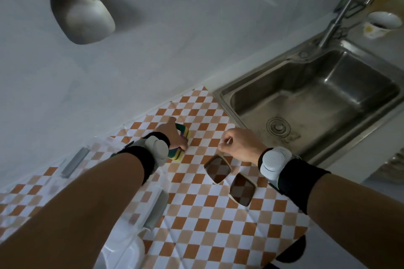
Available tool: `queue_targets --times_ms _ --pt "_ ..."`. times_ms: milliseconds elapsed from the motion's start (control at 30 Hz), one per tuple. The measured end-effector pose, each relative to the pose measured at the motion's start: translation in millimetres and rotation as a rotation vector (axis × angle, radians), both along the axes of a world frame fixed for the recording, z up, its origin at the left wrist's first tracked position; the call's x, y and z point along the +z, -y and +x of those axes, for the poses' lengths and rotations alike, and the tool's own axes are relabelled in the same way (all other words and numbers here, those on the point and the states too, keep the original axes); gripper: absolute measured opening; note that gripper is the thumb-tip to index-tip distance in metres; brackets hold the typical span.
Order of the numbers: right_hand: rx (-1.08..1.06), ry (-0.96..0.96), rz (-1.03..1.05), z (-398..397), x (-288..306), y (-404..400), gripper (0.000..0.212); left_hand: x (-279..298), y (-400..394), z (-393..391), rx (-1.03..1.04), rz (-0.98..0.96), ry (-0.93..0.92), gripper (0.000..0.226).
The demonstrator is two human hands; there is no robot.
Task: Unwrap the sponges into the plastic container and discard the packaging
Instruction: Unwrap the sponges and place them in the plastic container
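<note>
- Forearms fill my near view, reaching over the checkered counter [209, 225].
- Clear plastic container [87, 172] sits at the counter's left edge, its walls barely visible.
- Sponges [182, 137], a striped stack near the back edge; my left hand [172, 135] closes around them.
- Right hand [238, 144] is loosely curled beside, holding nothing I can see.
- Judging it: pickup step; next, lift and peel the wrap.
</note>
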State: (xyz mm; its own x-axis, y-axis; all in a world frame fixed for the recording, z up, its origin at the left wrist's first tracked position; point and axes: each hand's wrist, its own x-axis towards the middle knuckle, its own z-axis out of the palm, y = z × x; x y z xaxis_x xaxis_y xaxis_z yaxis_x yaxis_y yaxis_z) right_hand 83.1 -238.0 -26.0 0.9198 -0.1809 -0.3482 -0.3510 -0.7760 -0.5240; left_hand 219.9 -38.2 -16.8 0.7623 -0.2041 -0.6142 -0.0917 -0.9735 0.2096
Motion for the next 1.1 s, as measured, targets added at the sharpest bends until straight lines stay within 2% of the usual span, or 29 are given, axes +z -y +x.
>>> queue_targets --times_ms 233,400,600,767,1000,1100 --pt "0.094 0.062 -0.044 4 36 -30 0.030 49 -26 -5 0.172 -0.385 0.132 0.110" --pt "0.190 0.169 -0.007 9 64 -71 0.027 85 -68 -13 0.461 -0.708 0.175 0.091" --pt "0.203 0.338 0.093 14 100 -143 0.032 113 -135 -47 0.772 -1.042 0.141 0.091" --pt "0.299 0.460 0.175 7 121 -210 0.047 115 -191 -81 0.959 -1.217 0.030 0.062" --pt "0.384 0.478 0.170 -1 127 -262 0.046 105 -244 -109 1.073 -1.307 0.000 0.074" --pt "0.391 0.474 0.134 1 126 -271 0.049 97 -251 -114 1.075 -1.330 -0.020 0.087"
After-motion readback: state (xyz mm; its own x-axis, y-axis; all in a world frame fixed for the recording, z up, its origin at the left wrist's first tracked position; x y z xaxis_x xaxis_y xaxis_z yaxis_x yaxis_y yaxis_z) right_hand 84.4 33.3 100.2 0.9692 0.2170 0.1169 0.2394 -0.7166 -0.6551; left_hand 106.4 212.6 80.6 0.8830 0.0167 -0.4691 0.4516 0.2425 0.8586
